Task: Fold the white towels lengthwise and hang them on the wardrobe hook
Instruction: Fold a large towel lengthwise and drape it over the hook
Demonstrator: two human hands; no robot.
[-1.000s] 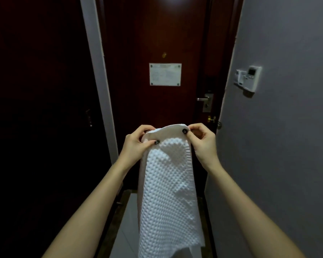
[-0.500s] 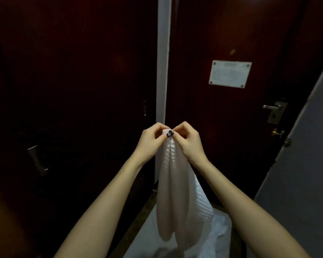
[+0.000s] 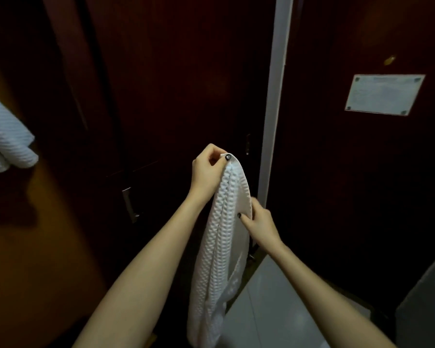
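Note:
A white waffle-weave towel (image 3: 217, 259) hangs folded lengthwise in front of me, its lower end near the floor. My left hand (image 3: 207, 169) pinches its top corners together. Lower down, my right hand (image 3: 258, 223) grips the towel's right edge between thumb and fingers. Another white towel (image 3: 6, 144) hangs at the far left edge, in front of an orange-lit surface. Its hook is hidden from me.
A dark wooden wardrobe door (image 3: 161, 96) with a metal handle (image 3: 129, 205) stands right behind the towel. A white frame strip (image 3: 274, 109) separates it from the room door with a white notice (image 3: 384, 95). Pale floor tiles (image 3: 274, 310) lie below right.
My view has swung left, bringing the wardrobe and a hanging towel into sight. My right hand let go of the towel's top and slid down its right edge; the left keeps the top.

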